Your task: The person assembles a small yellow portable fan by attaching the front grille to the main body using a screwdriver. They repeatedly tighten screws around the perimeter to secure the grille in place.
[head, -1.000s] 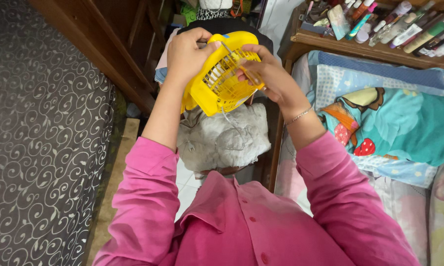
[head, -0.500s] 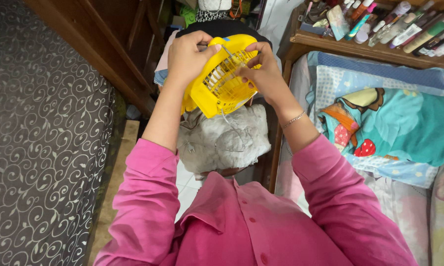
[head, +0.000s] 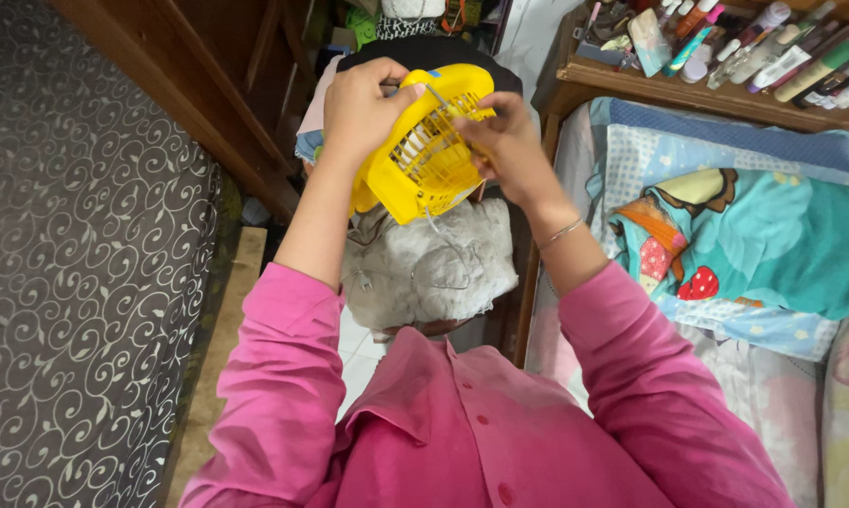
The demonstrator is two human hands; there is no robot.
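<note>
- Head view: a small yellow fan with a slatted grille is held up in front of the person, at about 12 o'clock from the pink shirt.
- The left hand is closed round the fan's casing at its 10 o'clock edge, thumb over the rim.
- The right hand sits at the fan's 3 o'clock side, fingers curled against the grille; it seems to pinch a thin tool, though that part is too small to tell for sure.
- A crumpled grey cloth lies just below the fan, at 6 o'clock, with a thin wire trailing over it.
- A bed with a teal cartoon blanket lies at 3 o'clock.
- A wooden shelf crowded with tubes and bottles is at 2 o'clock.
- A dark scroll-patterned mattress fills the 9 o'clock side.
</note>
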